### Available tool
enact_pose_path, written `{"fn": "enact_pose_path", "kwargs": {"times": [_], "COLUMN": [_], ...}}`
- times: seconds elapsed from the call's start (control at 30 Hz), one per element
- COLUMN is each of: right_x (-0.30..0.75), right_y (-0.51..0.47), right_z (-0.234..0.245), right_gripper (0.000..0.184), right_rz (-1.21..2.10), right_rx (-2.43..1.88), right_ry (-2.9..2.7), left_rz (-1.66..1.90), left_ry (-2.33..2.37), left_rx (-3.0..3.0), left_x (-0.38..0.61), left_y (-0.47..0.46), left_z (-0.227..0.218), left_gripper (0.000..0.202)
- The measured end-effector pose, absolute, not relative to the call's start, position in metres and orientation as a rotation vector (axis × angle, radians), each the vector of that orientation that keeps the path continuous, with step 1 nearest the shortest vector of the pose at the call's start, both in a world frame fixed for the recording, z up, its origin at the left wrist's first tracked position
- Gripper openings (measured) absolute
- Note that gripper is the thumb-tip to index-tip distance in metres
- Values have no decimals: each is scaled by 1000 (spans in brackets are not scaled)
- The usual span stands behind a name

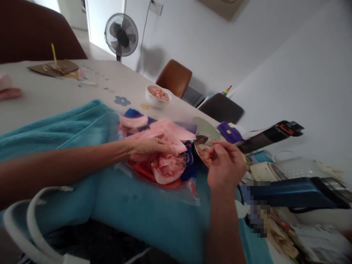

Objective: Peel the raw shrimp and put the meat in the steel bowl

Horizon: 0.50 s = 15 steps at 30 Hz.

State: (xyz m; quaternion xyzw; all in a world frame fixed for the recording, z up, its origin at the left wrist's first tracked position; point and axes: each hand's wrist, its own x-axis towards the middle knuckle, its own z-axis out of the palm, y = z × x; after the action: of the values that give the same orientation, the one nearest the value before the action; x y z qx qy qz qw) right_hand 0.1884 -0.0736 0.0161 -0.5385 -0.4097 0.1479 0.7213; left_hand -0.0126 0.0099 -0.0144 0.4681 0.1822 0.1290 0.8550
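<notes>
My left hand is closed on a thick pink peel, which looks like pomelo rind with its soft pith. Just below it lies an opened rounded piece of the pomelo, with ragged pink flesh inside. Both are over a blue and red printed plastic bag spread on a teal towel. My right hand has its fingers pinched together beside a metal bowl holding pinkish bits. What the pinch holds, if anything, is hidden.
A white bowl full of pink pulp stands farther back on the table. Cardboard with a yellow stick lies at the back left. At right are a dark blue bottle, a black-handled object and clutter. A white cable loops at lower left.
</notes>
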Motion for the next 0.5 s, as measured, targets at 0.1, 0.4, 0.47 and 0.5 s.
{"fn": "enact_pose_path", "kwargs": {"times": [0.1, 0.4, 0.47, 0.5], "right_x": [217, 245, 244, 244], "right_y": [-68, -66, -66, -66], "right_z": [11, 1, 0, 0], "right_gripper": [14, 24, 35, 40], "right_rz": [-44, -126, -134, -139], "right_rx": [-1462, -1771, -1737, -1725], "right_ry": [-875, -1038, -1050, -1048], "left_rz": [284, 314, 318, 316], "left_ry": [357, 315, 306, 304], "left_rx": [973, 890, 875, 873], "left_x": [-13, -13, -13, -13], "left_y": [9, 11, 12, 12], "left_z": [-10, -10, -12, -13], "left_gripper": [15, 4, 4, 5]}}
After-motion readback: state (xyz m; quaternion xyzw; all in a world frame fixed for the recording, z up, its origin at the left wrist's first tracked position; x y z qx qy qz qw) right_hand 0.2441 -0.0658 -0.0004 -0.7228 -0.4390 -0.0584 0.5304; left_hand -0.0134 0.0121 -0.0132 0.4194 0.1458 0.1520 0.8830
